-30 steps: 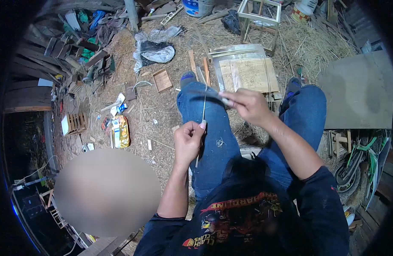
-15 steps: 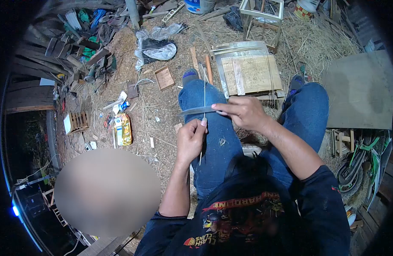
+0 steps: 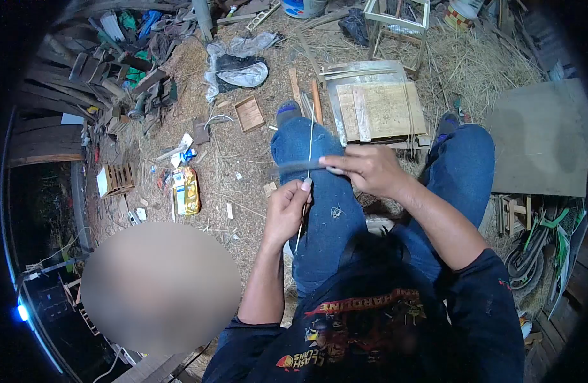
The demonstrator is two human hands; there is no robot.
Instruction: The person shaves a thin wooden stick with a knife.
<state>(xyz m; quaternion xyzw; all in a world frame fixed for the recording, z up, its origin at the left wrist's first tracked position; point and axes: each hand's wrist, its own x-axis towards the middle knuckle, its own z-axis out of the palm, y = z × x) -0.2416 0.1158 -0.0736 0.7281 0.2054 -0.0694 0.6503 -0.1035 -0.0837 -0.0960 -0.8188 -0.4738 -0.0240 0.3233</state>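
Observation:
In the head view, my left hand [image 3: 287,205] is closed on a thin pale stick [image 3: 311,143], pinching it between thumb and fingers. The stick runs lengthwise above my thigh in blue jeans [image 3: 335,239], its far end near my knee. My right hand [image 3: 369,169] is closed on a knife [image 3: 294,167], whose handle is mostly hidden by the fingers. The blade points left and crosses the stick just beyond my left thumb; it is slightly blurred. A small tangle of thin shavings [image 3: 336,212] lies on the jeans.
Straw and shavings cover the ground. Ahead lie a wooden board [image 3: 389,112], a small wooden box [image 3: 249,114] and an orange-brown rod [image 3: 317,101]. On the left is a yellow packet [image 3: 187,191]; a large flat panel [image 3: 540,140] lies at right. A blurred oval hides the lower left.
The whole view has shifted slightly. The knife still crosses the stick near the left thumb, its blade now more blurred. Both hands keep their holds.

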